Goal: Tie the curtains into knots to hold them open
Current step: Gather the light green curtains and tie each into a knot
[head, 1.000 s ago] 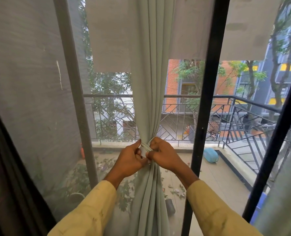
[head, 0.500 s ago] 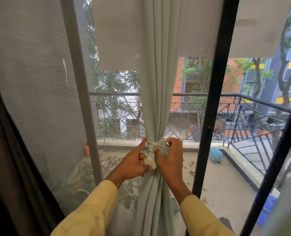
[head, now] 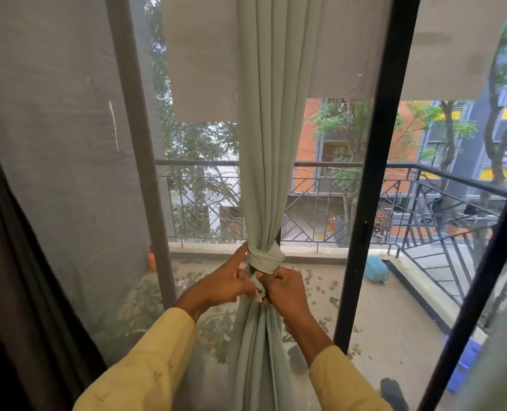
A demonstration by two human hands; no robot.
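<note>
A pale green curtain (head: 268, 149) hangs gathered in front of the window, cinched by a band of the same cloth (head: 265, 260) wrapped round it at waist height. My left hand (head: 224, 284) is just below and left of the band, its forefinger stretched up against the band's left side while the other fingers pinch a small cloth end. My right hand (head: 284, 289) is curled under the band and grips the cloth end there. Below the hands the curtain falls loose.
A grey window post (head: 139, 161) stands left of the curtain and a black frame bar (head: 373, 185) to the right. A dark curtain (head: 14, 292) fills the far left. Beyond the glass lie a balcony with a black railing (head: 320, 164) and a blue container (head: 376, 269).
Both hands have dropped from the wrap to just beneath it, and the band now shows whole and snug round the curtain. The view has drifted a little left.
</note>
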